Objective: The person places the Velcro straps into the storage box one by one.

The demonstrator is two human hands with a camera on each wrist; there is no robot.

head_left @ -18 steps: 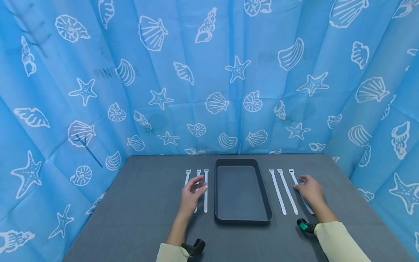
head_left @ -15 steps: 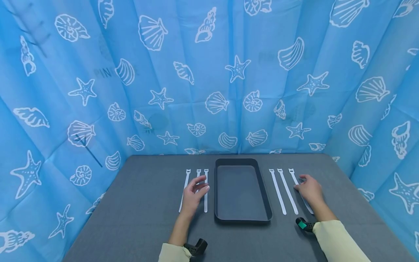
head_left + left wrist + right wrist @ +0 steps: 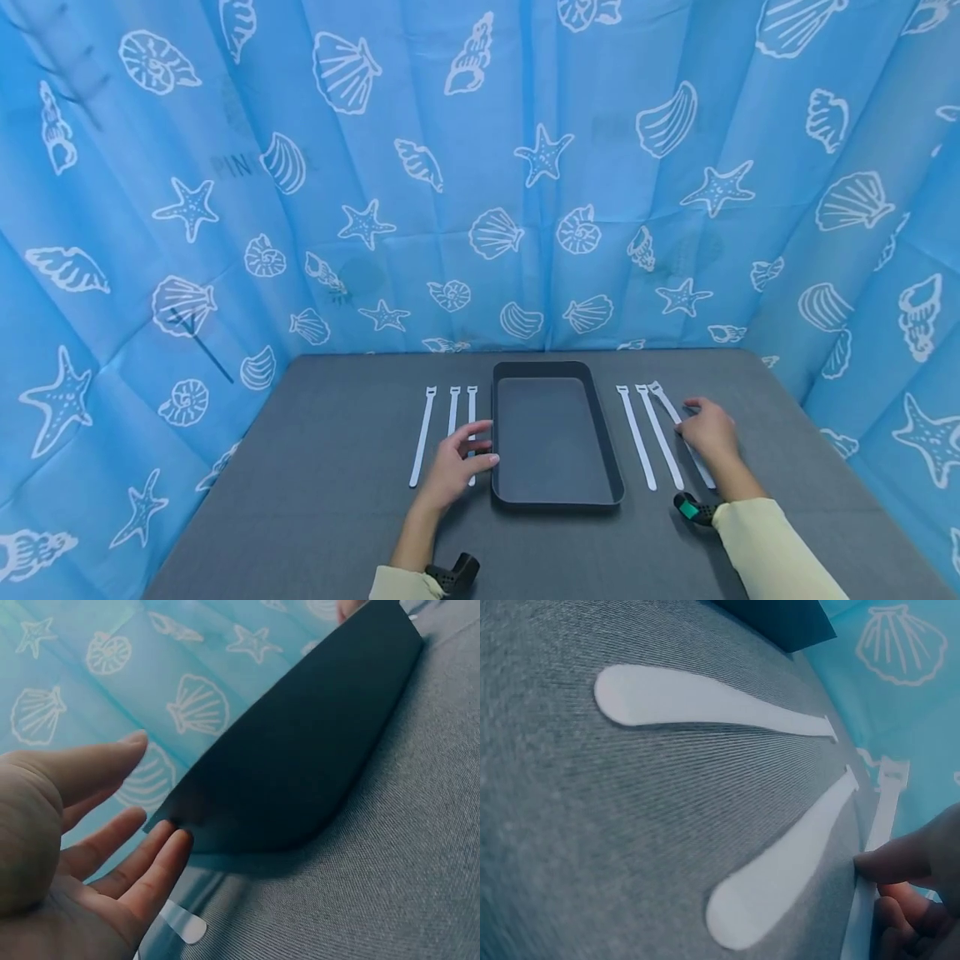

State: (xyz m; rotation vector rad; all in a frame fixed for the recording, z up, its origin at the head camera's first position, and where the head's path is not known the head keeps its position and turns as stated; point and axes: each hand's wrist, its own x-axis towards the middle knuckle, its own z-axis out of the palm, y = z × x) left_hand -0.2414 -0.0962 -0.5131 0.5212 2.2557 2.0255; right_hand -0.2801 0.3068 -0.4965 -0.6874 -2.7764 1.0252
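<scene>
A dark rectangular tray (image 3: pixel 551 442) lies in the middle of the table. My left hand (image 3: pixel 457 467) is at its left wall, fingers loosely spread and holding nothing; in the left wrist view the fingertips come right up to the tray's corner. My right hand (image 3: pixel 711 433) pinches the outermost white hook-and-loop cable tie (image 3: pixel 887 802) on the right between thumb and fingers, its slotted head slanting up and left. Two more cable ties, one inner (image 3: pixel 636 437) and one beside it (image 3: pixel 660 437), lie flat between that hand and the tray.
Left of the tray lie three more white cable ties: an outer (image 3: pixel 423 437), a middle (image 3: pixel 453 408) and an inner one (image 3: pixel 472 408), the last partly behind my left hand. A blue shell-print curtain (image 3: pixel 420 250) hangs behind the grey table (image 3: pixel 322 467).
My left hand has moved right and nearer to me, from over the left cable ties to the tray's side. The head of the pinched cable tie has swung left towards its neighbour.
</scene>
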